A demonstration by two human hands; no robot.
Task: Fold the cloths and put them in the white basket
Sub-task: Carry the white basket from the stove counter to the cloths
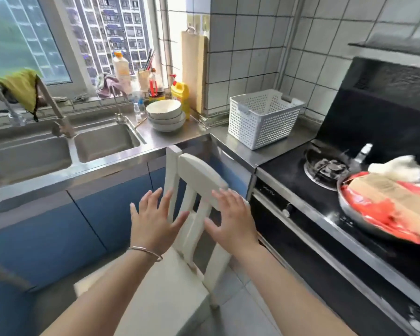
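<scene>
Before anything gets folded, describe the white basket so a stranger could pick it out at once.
Start at the steel counter in the tiled corner, between the double sink and the black stove. The white basket stands there, right of the stacked white bowls. It alone is rectangular, with perforated plastic walls and handle cut-outs in its rim.
</scene>
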